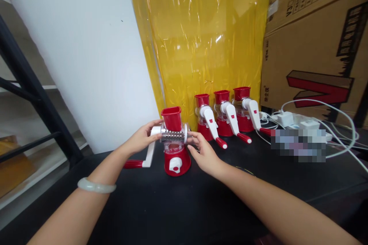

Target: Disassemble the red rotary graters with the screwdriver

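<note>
Tabletop [138,208] in black bears a red-and-white rotary grater [174,147], the left hand [141,138] curled around the crank hub [155,131] on its left, the right hand [204,154] half open at its right end, three similar graters [225,107] behind it rightward, and yellow plastic sheeting [207,34] farther behind it.

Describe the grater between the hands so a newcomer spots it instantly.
On the black tabletop, in front of the hanging yellow sheet, find the left hand and right hand. Between them stands a red-and-white rotary grater. Unlike the three similar graters lined up behind it to the right, its crank points left.
</note>
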{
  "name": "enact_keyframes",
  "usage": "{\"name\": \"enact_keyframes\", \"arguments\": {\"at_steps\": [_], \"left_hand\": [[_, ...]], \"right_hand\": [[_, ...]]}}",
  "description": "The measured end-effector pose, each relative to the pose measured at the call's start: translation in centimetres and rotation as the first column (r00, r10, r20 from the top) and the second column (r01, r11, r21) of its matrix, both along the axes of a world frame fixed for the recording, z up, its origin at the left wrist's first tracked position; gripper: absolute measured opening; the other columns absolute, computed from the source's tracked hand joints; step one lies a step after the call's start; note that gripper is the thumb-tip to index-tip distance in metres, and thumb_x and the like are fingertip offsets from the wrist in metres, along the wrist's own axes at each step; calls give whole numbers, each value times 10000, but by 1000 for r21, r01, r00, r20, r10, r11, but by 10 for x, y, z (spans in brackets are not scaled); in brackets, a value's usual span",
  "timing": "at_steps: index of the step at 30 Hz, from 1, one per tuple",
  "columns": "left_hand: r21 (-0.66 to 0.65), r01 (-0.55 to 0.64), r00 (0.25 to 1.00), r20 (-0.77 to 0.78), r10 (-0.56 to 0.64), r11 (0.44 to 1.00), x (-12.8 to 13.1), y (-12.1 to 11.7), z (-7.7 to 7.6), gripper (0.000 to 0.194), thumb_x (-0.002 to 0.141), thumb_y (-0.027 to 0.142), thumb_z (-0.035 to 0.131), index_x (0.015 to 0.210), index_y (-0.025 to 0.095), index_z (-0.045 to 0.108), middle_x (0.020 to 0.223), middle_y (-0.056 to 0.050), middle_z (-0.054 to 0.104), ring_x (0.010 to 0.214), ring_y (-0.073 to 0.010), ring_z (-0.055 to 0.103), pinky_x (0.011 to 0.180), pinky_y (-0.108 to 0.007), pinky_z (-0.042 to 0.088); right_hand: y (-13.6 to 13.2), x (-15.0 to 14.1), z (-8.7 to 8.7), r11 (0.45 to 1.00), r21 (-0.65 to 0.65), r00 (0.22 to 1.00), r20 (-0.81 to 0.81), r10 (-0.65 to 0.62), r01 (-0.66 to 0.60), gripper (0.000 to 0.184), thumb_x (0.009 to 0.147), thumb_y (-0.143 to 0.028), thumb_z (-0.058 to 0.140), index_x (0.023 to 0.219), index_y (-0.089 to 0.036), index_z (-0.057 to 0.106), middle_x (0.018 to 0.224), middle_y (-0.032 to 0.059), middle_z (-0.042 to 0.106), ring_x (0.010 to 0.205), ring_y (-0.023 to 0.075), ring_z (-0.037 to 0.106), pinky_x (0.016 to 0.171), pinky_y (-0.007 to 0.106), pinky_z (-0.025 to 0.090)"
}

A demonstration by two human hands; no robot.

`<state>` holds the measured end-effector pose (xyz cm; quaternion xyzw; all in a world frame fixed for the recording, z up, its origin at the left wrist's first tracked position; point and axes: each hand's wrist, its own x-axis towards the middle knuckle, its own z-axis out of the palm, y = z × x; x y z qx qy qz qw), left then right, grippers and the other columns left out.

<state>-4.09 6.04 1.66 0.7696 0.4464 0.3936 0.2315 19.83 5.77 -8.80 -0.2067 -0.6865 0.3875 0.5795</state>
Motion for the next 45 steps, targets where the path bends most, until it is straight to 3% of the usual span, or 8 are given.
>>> {"name": "enact_keyframes", "arguments": {"at_steps": [5, 10, 15, 21, 27, 29, 36, 45], "left_hand": [[310, -90, 996, 3, 94, 946, 23, -16, 30, 598, 835, 454, 602, 1376, 251, 448, 1435, -122, 481, 1320, -274, 460, 1035, -468, 448], [489, -45, 933, -292, 212, 871, 39, -29, 57, 265, 842, 409, 598, 1009, 228, 693, 1295, -91, 591, 1249, -262, 514, 1095, -499, 366], [465, -20, 948, -272, 164, 885, 42, -24, 60, 195, 849, 361, 597, 897, 192, 683, 1180, -99, 634, 1147, -230, 579, 1041, -462, 417], [423, -62, 995, -43, 89, 904, 45, -17, 62, 201, 849, 351, 597, 908, 162, 638, 1118, -103, 660, 1098, -216, 599, 986, -418, 459], [669, -413, 901, 201, 385, 618, 36, -19, 75, 216, 834, 363, 605, 927, 169, 627, 914, -48, 688, 883, -162, 626, 887, -326, 487], [675, -475, 857, 211, 469, 564, 27, -17, 75, 221, 814, 372, 621, 903, 170, 635, 873, -42, 688, 825, -155, 619, 841, -309, 490], [334, -645, 763, 230, 604, 687, -27, 13, 44, 331, 718, 443, 655, 854, 141, 650, 799, -76, 694, 739, -184, 631, 703, -297, 486], [-4, -420, 904, 80, 419, 907, -43, 29, 2, 305, 600, 332, 695, 839, 143, 687, 825, -80, 734, 790, -199, 666, 781, -321, 501]], "right_hand": [[0, 1, 1, 1000, 27, 999, 31, -10, 9, 396, 856, -139, 485, 1243, -201, 426, 1088, 74, 658, 1083, 139, 619, 1025, 390, 430], [-1, 2, 3, 999, 47, 998, 59, -25, 22, 392, 857, -127, 459, 1240, -198, 414, 1089, 73, 654, 1092, 128, 616, 1035, 387, 432], [-1, 2, 2, 998, 57, 997, 57, -44, 41, 390, 850, -138, 478, 1234, -183, 427, 1064, 78, 652, 1069, 132, 624, 1028, 384, 438], [0, 3, 1, 996, 65, 996, 57, -70, 67, 312, 875, -190, 492, 1186, -183, 477, 1048, 83, 670, 1043, 145, 640, 999, 384, 461], [1, 4, 6, 996, 24, 995, 42, -90, 89, 142, 874, -218, 502, 1004, -189, 553, 995, 84, 697, 976, 162, 674, 938, 377, 509], [0, 5, 8, 996, 10, 996, 36, -86, 86, 130, 871, -230, 508, 981, -188, 563, 987, 85, 703, 968, 168, 678, 933, 383, 513], [0, 6, 8, 996, 11, 995, 40, -91, 91, 123, 875, -245, 503, 966, -194, 569, 965, 80, 710, 961, 174, 680, 923, 386, 520], [0, 7, 8, 994, 16, 991, 74, -108, 107, 138, 884, -249, 498, 979, -188, 577, 987, 86, 694, 963, 172, 674, 910, 369, 522]]}}
